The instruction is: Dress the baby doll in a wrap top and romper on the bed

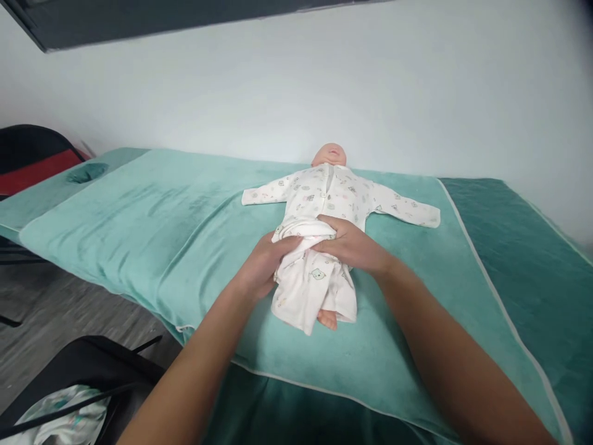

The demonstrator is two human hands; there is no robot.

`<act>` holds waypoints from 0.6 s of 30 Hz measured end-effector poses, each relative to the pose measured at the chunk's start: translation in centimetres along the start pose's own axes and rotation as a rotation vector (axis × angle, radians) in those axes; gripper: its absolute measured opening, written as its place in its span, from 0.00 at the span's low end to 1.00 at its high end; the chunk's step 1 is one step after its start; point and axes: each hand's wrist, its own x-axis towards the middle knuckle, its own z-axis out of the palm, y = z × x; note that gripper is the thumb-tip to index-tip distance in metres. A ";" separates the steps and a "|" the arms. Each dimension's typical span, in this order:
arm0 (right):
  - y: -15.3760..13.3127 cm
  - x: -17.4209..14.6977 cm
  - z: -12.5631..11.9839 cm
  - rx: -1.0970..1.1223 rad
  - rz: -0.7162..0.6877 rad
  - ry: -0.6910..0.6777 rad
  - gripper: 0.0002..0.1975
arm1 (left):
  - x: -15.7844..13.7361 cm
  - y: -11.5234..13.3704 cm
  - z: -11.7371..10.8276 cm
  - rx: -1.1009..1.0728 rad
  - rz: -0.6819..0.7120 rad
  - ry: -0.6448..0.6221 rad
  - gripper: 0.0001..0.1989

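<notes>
A baby doll (330, 154) lies on its back on a teal towel (222, 259), head toward the wall. It wears a white patterned long-sleeved top (324, 194) with the sleeves spread wide. White patterned pants (319, 278) cover its legs, and one foot (327, 319) shows below a cuff. My left hand (269, 259) grips the bunched waist of the pants from the left, thumb on top. From the right, my right hand (347, 244) pinches the same waistband near the doll's middle. The fingers under the cloth are hidden.
The towel lies over a padded bed (491, 216) against a white wall (296, 93). Black chairs stand at the left, one nearby (97, 364) holding a crumpled white cloth (69, 414). A red item (39, 172) rests on the far chair. A dark panel (162, 21) hangs above.
</notes>
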 end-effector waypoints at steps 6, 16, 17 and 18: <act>-0.7 0.0 0.2 -0.244 0.041 -0.113 0.06 | -5.9 -0.9 2.4 -0.081 -0.057 0.190 0.19; -0.9 -0.7 0.5 -0.363 -0.012 -0.245 0.07 | -11.6 -5.0 7.2 -0.286 -0.019 0.476 0.27; -0.8 -0.7 0.5 -0.380 -0.037 -0.257 0.08 | -11.9 -5.8 7.3 -0.293 -0.013 0.500 0.28; -0.8 -0.8 0.6 -0.400 -0.061 -0.271 0.10 | -12.2 -6.6 7.3 -0.291 -0.008 0.529 0.27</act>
